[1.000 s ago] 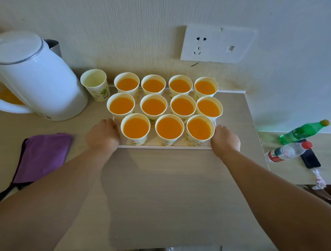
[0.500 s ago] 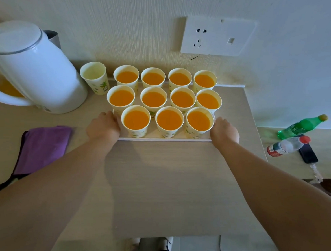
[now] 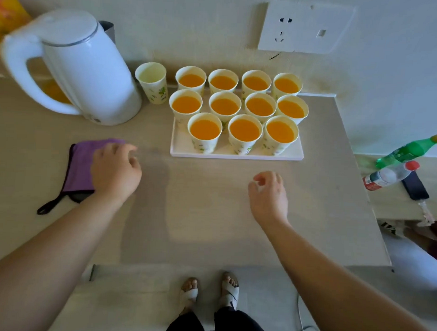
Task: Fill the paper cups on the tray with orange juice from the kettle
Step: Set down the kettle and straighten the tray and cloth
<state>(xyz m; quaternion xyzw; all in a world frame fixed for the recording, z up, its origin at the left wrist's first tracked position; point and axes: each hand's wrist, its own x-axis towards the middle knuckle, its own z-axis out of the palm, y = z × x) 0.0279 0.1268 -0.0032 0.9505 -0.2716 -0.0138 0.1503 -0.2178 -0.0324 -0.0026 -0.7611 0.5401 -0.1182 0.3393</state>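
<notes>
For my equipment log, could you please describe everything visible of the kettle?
The kettle is white, plastic by its look, with a shut lid ringed by a thin metal band and a big loop handle on its left side. It stands upright at the back left of the table, left of the tray. An empty paper cup stands close at its right. The left hand and right hand are both clear of it.

text: none legible | clear bottle [image 3: 385, 176] label at 3 o'clock: blurred | paper cups [image 3: 243, 136] print: too small to read | orange pack [image 3: 7, 12] at 10 o'clock: smeared | kettle [image 3: 92, 69] base mark: unreadable
</notes>
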